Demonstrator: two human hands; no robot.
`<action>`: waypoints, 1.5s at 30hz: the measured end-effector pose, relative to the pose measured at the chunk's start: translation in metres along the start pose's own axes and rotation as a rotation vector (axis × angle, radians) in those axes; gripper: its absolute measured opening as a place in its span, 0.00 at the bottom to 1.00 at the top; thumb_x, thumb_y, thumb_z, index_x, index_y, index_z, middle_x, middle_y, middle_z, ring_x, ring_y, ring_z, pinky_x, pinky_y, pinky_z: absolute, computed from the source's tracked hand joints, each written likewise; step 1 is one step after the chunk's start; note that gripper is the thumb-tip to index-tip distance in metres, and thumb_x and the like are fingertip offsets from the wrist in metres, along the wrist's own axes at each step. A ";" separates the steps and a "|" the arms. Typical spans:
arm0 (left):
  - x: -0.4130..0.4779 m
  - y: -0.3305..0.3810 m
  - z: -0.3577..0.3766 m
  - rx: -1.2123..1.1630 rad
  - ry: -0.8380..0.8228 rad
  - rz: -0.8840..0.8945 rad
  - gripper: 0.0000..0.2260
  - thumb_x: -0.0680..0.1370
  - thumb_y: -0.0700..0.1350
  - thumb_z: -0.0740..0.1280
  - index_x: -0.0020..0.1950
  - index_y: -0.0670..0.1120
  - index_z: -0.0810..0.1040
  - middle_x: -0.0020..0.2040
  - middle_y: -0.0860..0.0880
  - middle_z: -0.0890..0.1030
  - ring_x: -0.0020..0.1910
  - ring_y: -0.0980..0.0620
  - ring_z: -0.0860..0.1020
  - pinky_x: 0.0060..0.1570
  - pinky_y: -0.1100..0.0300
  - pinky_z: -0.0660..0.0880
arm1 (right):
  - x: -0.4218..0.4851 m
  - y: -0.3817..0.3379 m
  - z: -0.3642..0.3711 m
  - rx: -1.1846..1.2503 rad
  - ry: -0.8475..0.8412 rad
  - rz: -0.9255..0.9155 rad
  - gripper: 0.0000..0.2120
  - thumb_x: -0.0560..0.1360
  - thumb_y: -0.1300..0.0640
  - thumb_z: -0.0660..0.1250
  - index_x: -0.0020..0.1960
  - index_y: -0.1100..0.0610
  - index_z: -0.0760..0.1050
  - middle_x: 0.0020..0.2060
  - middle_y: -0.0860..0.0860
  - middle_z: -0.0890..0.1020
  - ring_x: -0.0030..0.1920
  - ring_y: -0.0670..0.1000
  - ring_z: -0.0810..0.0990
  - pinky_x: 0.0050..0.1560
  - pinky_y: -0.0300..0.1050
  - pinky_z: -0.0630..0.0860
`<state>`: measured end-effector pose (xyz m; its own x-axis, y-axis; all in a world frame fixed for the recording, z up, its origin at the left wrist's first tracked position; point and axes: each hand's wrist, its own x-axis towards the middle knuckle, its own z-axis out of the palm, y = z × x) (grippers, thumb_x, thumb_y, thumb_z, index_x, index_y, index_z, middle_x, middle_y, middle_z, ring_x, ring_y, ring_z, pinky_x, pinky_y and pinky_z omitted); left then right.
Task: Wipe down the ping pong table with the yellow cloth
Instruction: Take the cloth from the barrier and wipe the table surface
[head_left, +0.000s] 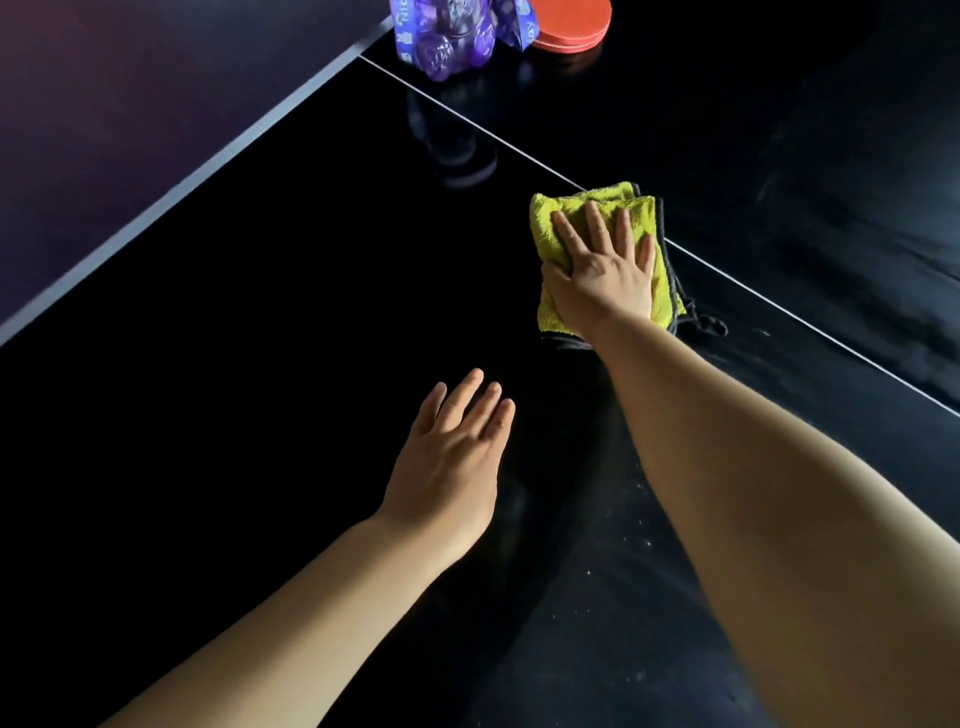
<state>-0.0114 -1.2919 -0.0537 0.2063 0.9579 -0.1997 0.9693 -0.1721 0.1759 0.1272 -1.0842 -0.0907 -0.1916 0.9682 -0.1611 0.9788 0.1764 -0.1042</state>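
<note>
**Wiping the ping pong table: cloth pressed on the white line**

Shown pressing the folded yellow cloth (550, 223) flat with the right hand (605, 275), fingers straight and spread, thumb tucked against the cloth's left side, nothing gripped. Lying across the thin white line (467, 120) on the ping pong table (234, 322), well in from the left edge.

Left hand (449, 457) nearer, palm down, fingers straight and close together, holding nothing.

Judged as the wiping step itself, only partly done: pale specks and streaks visible on the dark top beside the right forearm and to the right of the line.

Next move likely calling for steady downward pressure and long overlapping strokes toward those dusty patches. Also for lifting or skirting the red paddles (571, 26) and the purple plastic object (447, 39), perhaps a bottle, at the far end of the left edge.

Hard to tell whether the left palm touches the top or hovers above it.

Cut off by the frame: tops of the paddles and the purple object, near and right edges of the table. Dark fringe under the cloth unclear, either a lining or a second cloth.
</note>
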 end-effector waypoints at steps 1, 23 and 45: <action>0.004 0.004 0.000 -0.001 0.013 0.010 0.27 0.80 0.45 0.55 0.78 0.46 0.49 0.78 0.49 0.49 0.76 0.48 0.39 0.74 0.50 0.39 | 0.003 0.003 0.000 0.013 0.007 0.004 0.29 0.79 0.39 0.50 0.78 0.38 0.47 0.79 0.46 0.46 0.78 0.54 0.39 0.76 0.60 0.37; -0.016 0.050 -0.007 0.127 -0.002 0.132 0.28 0.81 0.47 0.54 0.77 0.43 0.47 0.78 0.45 0.47 0.76 0.45 0.39 0.74 0.47 0.41 | -0.091 0.089 -0.008 -0.021 -0.033 0.019 0.30 0.80 0.46 0.53 0.79 0.39 0.46 0.79 0.47 0.43 0.78 0.54 0.37 0.76 0.57 0.35; -0.207 -0.035 0.009 0.063 -0.044 0.048 0.25 0.81 0.41 0.49 0.77 0.44 0.43 0.78 0.46 0.45 0.76 0.50 0.43 0.73 0.55 0.38 | -0.369 -0.137 0.060 -0.021 -0.098 -0.276 0.33 0.75 0.44 0.49 0.79 0.45 0.49 0.78 0.49 0.44 0.77 0.59 0.35 0.74 0.64 0.37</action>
<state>-0.0871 -1.4861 -0.0268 0.2575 0.9372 -0.2351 0.9642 -0.2334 0.1258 0.0595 -1.4763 -0.0761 -0.4559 0.8615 -0.2235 0.8898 0.4353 -0.1372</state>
